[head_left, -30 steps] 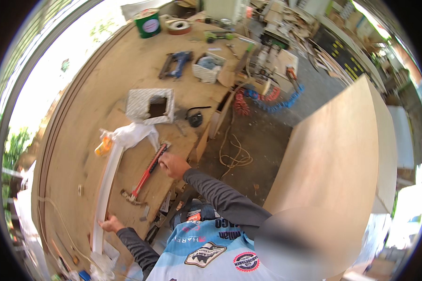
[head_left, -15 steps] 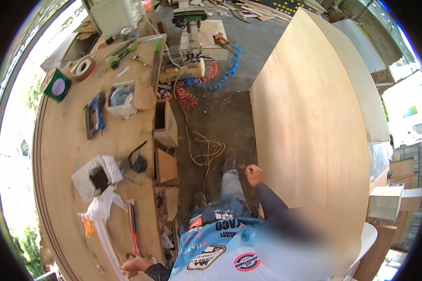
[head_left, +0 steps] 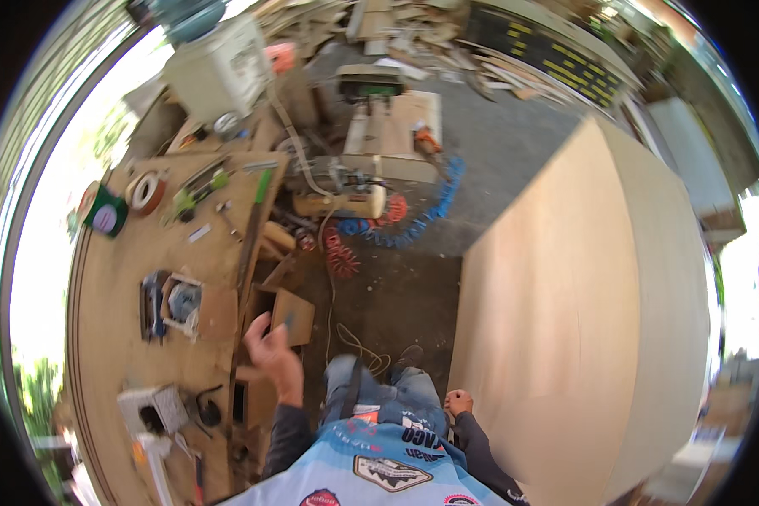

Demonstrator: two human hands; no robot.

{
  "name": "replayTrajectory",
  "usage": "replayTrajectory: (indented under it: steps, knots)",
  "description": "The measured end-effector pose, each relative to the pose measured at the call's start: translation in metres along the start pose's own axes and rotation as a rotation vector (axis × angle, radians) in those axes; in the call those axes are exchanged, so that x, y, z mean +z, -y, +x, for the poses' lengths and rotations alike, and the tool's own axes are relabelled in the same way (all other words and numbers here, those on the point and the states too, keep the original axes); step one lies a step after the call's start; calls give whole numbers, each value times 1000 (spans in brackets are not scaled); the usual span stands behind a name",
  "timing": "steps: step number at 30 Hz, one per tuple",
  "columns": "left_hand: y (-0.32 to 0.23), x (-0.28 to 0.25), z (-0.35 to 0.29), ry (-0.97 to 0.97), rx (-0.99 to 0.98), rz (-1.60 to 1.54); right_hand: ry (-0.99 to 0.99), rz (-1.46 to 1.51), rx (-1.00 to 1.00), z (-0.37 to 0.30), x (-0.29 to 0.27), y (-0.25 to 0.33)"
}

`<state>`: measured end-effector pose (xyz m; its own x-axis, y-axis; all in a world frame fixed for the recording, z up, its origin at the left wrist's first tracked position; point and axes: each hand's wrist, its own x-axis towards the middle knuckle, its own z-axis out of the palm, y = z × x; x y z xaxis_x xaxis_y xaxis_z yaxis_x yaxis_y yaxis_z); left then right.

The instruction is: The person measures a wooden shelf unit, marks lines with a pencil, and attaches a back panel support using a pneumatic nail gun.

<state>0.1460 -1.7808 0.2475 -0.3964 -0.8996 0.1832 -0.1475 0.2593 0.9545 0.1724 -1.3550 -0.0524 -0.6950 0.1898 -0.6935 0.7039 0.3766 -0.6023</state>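
Note:
My left hand point(head_left: 278, 356) is raised past the bench edge, above an open wooden box point(head_left: 297, 314); its fingers are apart, a little blurred, and nothing shows in them. Low beside the large plywood cabinet point(head_left: 548, 304), my right hand point(head_left: 458, 403) is closed. Whether it holds something small I cannot make out. On the workbench point(head_left: 101, 337) to my left lie a nail gun point(head_left: 153, 305), an open cardboard box point(head_left: 218, 312) with a plastic bag inside, a white patterned box point(head_left: 167, 408), a black tape measure point(head_left: 208, 408) and a red-handled hammer point(head_left: 198, 479).
Farther up the bench are a tape roll point(head_left: 148, 194) and a green can point(head_left: 104, 211). A tan air compressor point(head_left: 346, 204), coiled blue hose point(head_left: 430, 219) and red hose point(head_left: 340, 255) lie ahead. A pale cord point(head_left: 361, 344) loops near my feet. Wood offcuts point(head_left: 447, 63) cover the far floor.
My left hand has left the white strip near the hammer and risen forward and right, past the bench edge. The whole view has shifted forward. My right hand stays closed by the cabinet.

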Motion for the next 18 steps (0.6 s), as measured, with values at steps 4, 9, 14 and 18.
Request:
replayTrajectory:
  steps: [4, 9, 14, 18]
  knots:
    - [19, 69, 52, 223, 39, -39, 15, -52, -66, 74, -35, 76]
    - [49, 101, 169, -45, 24, 203, 86, -161, -108, 160, -40, 160]
    - [66, 163, 294, -86, 14, 475, 210, -387, -231, 247, -28, 251]
    - [87, 242, 388, -91, -121, 938, 164, -263, -152, 313, -16, 320]
